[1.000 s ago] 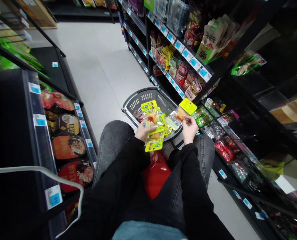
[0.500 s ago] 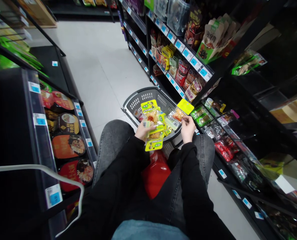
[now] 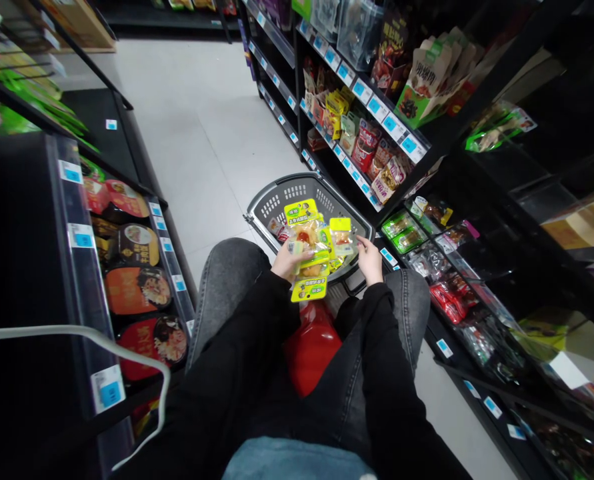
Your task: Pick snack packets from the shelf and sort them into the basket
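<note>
The left hand [image 3: 285, 261] is clamped on a fanned stack of yellow-headed snack packets [image 3: 305, 231], thumb across the top, held over the near left part of a grey plastic shopping basket [image 3: 307, 189]. The right hand [image 3: 371, 260] has its fingertips at the right edge of a lone yellow-headed packet [image 3: 343, 238], which lies within the basket's outline; whether finger and thumb are pinched on it or apart cannot be told. Risks, in this inspector's judgement: the slick film may let the fanned stack slide if the thumb eases, and the lowest packet, whose header card overhangs the near rim, could drop outside the basket. The lone packet could slip if the fingertips have only its edge. Count: two hands, one basket, one lone packet and at least two packets in the left hand (overlap prevents a firm total). Between the knees is one red glossy object [image 3: 311, 353], kind unclear. The left shelf shows at least five lidded food bowls [image 3: 137, 291], with one white cable [image 3: 101, 343] across the near left. Two green packs [image 3: 403, 231] lie on the right shelf, beyond the basket.
</note>
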### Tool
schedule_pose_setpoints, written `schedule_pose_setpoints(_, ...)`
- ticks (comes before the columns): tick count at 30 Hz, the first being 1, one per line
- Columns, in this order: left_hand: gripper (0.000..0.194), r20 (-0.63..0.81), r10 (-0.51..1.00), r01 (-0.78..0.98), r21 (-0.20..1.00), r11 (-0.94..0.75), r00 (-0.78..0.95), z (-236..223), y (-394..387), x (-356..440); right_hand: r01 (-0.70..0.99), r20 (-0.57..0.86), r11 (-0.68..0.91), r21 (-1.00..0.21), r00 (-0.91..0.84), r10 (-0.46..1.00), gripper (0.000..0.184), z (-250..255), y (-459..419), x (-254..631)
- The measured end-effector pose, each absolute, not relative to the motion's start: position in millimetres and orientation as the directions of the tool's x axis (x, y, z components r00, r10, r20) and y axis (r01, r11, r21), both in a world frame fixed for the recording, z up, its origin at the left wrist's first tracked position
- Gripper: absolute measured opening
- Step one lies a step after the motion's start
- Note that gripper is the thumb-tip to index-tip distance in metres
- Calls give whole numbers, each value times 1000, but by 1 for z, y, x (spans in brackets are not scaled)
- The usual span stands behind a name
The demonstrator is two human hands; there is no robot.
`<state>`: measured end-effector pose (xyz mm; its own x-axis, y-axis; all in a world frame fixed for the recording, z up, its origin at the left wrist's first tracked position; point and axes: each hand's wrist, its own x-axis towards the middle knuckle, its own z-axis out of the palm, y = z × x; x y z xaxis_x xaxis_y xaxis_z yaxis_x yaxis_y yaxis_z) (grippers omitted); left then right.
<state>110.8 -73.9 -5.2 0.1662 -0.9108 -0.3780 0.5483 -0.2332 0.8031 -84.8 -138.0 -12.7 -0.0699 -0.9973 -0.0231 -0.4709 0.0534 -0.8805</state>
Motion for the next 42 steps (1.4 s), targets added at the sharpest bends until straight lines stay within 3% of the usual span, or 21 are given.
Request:
schedule_pose_setpoints(3, 72, -383, -908, 545, 804, -237, 171, -7, -74, 110, -435, -56, 52, -899, -5, -998, 19, -9, -135, -77)
schedule_pose_setpoints(8, 75, -370, -925, 499, 820, -279, 91, -12, -73, 106, -208, -32, 0, -978, 155, -987, 29, -8, -128, -55)
schedule_pose_setpoints(13, 71, -359, -929, 398, 868, -296, 92, -18, -73, 104, -233, -57, 26, -972, 128, -990, 36, -11, -122, -45)
schedule_pose_setpoints(18, 71, -367, -925, 407, 863, -299, 98, -19, -74, 103, -179, -32, 11, -984, 112, -993, 27, -9, -122, -44)
schedule_pose_setpoints(25, 71, -375, -923, 408, 859, -308, 92, -22, -73, 104, -39, -57, 61, -997, -111, -992, 19, -18, -135, -53)
schedule_pose_setpoints(30, 72, -390, -916, 433, 844, -316, 92, -19, -72, 105, 173, -220, 179, -969, -263, -939, 17, -20, -142, -66)
schedule_pose_setpoints(34, 72, -398, -915, 466, 823, -324, 68, -15, -72, 104, 392, -403, 363, -846, -24, -915, 10, -11, -137, -73)
schedule_pose_setpoints(38, 72, -384, -920, 475, 825, -307, 72, -13, -73, 104, 589, -336, 464, -662, 321, -886, 12, 8, -126, -74)
schedule_pose_setpoints(42, 72, -380, -922, 484, 822, -300, 74, -11, -73, 104, 682, -296, 504, -529, 408, -864, 24, 28, -119, -71)
